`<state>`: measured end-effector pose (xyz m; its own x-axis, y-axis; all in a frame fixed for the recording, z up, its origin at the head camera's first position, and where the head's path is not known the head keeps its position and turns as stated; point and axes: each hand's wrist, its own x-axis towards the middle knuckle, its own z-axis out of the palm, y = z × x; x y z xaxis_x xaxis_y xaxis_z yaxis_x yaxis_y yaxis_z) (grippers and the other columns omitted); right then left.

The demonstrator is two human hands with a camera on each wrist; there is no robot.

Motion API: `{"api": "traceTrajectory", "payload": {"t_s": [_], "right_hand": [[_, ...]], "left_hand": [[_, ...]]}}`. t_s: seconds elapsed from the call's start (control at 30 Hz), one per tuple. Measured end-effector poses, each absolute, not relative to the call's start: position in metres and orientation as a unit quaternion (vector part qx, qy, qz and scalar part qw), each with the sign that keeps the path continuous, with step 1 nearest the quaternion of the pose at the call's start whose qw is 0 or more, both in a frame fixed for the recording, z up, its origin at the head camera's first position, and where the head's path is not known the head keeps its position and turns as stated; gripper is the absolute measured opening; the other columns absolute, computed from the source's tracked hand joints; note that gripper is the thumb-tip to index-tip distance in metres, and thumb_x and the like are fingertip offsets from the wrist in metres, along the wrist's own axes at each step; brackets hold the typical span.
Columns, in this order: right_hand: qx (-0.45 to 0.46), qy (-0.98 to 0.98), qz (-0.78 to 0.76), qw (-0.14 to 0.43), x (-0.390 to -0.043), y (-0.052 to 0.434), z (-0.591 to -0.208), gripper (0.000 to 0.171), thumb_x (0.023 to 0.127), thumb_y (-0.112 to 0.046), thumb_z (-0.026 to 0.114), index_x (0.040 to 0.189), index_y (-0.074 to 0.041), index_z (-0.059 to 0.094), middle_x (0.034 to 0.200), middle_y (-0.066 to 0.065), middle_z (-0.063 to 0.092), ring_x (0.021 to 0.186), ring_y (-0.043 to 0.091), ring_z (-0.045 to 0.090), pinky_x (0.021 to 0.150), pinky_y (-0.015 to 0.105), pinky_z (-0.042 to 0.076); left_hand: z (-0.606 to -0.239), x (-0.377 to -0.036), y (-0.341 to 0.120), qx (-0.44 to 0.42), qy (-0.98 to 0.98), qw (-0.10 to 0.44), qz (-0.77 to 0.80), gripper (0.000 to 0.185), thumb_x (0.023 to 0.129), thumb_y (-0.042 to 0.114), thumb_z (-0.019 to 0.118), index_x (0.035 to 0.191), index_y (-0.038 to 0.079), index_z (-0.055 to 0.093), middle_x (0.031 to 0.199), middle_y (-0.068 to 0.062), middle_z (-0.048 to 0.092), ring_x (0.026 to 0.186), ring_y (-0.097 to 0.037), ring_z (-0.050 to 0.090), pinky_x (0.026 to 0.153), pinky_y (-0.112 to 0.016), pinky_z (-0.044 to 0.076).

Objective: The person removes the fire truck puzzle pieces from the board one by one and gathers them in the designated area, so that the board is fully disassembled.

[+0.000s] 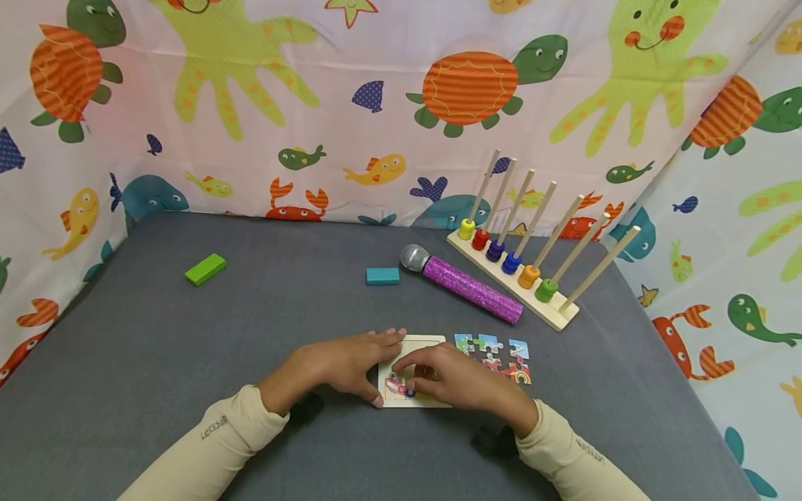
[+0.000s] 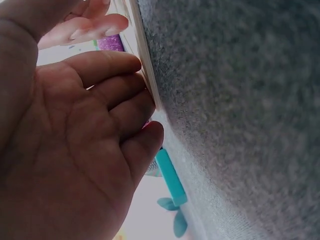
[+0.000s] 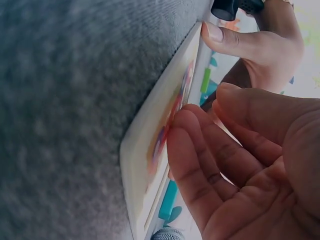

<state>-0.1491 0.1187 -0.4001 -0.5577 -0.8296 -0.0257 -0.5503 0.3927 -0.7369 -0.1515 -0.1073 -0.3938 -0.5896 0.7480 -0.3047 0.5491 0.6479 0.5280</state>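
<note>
A pale wooden puzzle tray (image 1: 421,342) lies on the grey cloth near the front edge, with a colourful picture partly filled in. My left hand (image 1: 347,363) braces its left side, with the fingers along the far edge (image 2: 145,70) and the thumb (image 3: 235,42) at the near corner. My right hand (image 1: 457,379) lies over the tray, and its fingertips (image 3: 182,125) press on the coloured pieces inside; the thumb stays apart. Several loose puzzle pieces (image 1: 495,356) lie just right of the tray.
Behind the tray lie a purple glitter microphone (image 1: 470,285), a teal block (image 1: 383,276) and, far left, a green block (image 1: 205,269). A wooden peg rack (image 1: 557,316) with coloured beads stands at the back right. Sea-animal curtains (image 1: 376,104) close in three sides.
</note>
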Motion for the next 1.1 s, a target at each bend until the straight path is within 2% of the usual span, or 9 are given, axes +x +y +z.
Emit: {"api": "traceTrajectory", "payload": {"t_s": [0.03,0.17,0.27,0.5,0.7,0.87,1.1], "right_hand": [[-0.43,0.81,-0.347,0.196,-0.1492,0.1182,-0.4001,0.026,0.091,-0.001,0.065,0.117,-0.004,0.068,0.078,-0.003,0.063,0.062,0.003,0.05,0.057,0.02,0.043],[-0.437,0.813,-0.339,0.182,-0.1488,0.1177,-0.4008,0.023,0.091,-0.002,0.065,0.113,-0.006,0.069,0.09,-0.003,0.067,0.064,0.002,0.049,0.059,0.02,0.043],[-0.44,0.815,-0.34,0.162,-0.1483,0.1187,-0.4017,0.02,0.091,-0.003,0.066,0.11,-0.009,0.07,0.1,-0.002,0.069,0.071,0.002,0.054,0.063,0.021,0.046],[-0.464,0.802,-0.355,0.123,-0.15,0.1153,-0.4015,0.016,0.092,-0.002,0.064,0.104,-0.01,0.07,0.1,-0.004,0.066,0.087,0.005,0.057,0.076,0.031,0.051],[-0.453,0.8,-0.372,0.13,-0.1489,0.1146,-0.4,0.018,0.092,-0.001,0.064,0.105,-0.012,0.07,0.103,-0.004,0.066,0.089,0.007,0.058,0.075,0.029,0.052],[-0.44,0.797,-0.388,0.142,-0.1472,0.1132,-0.3988,0.021,0.091,0.002,0.063,0.107,-0.011,0.07,0.103,-0.003,0.066,0.082,0.006,0.057,0.069,0.025,0.051],[-0.445,0.799,-0.368,0.167,-0.1445,0.1116,-0.4013,0.019,0.091,0.001,0.065,0.107,-0.008,0.071,0.101,-0.003,0.067,0.086,0.004,0.057,0.074,0.024,0.051]], "left_hand": [[-0.3933,-0.1515,-0.1074,0.372,0.871,0.257,0.192,0.09,0.08,0.03,0.081,0.151,0.004,0.032,0.161,-0.009,0.016,0.146,-0.024,0.014,0.116,-0.042,0.014],[-0.393,-0.1515,-0.1064,0.377,0.871,0.252,0.19,0.09,0.08,0.031,0.081,0.151,0.004,0.034,0.16,-0.01,0.017,0.146,-0.025,0.014,0.116,-0.041,0.015],[-0.3938,-0.1517,-0.1048,0.378,0.87,0.251,0.193,0.091,0.079,0.031,0.082,0.151,0.006,0.033,0.16,-0.009,0.017,0.146,-0.025,0.015,0.116,-0.04,0.016],[-0.393,-0.1529,-0.1034,0.376,0.871,0.25,0.195,0.091,0.078,0.031,0.083,0.152,0.011,0.034,0.16,-0.011,0.018,0.146,-0.026,0.015,0.116,-0.042,0.015],[-0.3933,-0.1528,-0.1042,0.376,0.873,0.245,0.191,0.09,0.077,0.031,0.083,0.152,0.013,0.035,0.16,-0.011,0.019,0.146,-0.026,0.016,0.116,-0.042,0.016],[-0.3934,-0.1517,-0.1044,0.376,0.877,0.238,0.179,0.091,0.077,0.032,0.084,0.151,0.012,0.036,0.159,-0.011,0.02,0.145,-0.026,0.017,0.115,-0.042,0.018],[-0.3932,-0.1501,-0.1051,0.382,0.879,0.232,0.164,0.089,0.077,0.034,0.083,0.15,0.006,0.038,0.159,-0.011,0.021,0.145,-0.025,0.018,0.115,-0.041,0.018]]}}
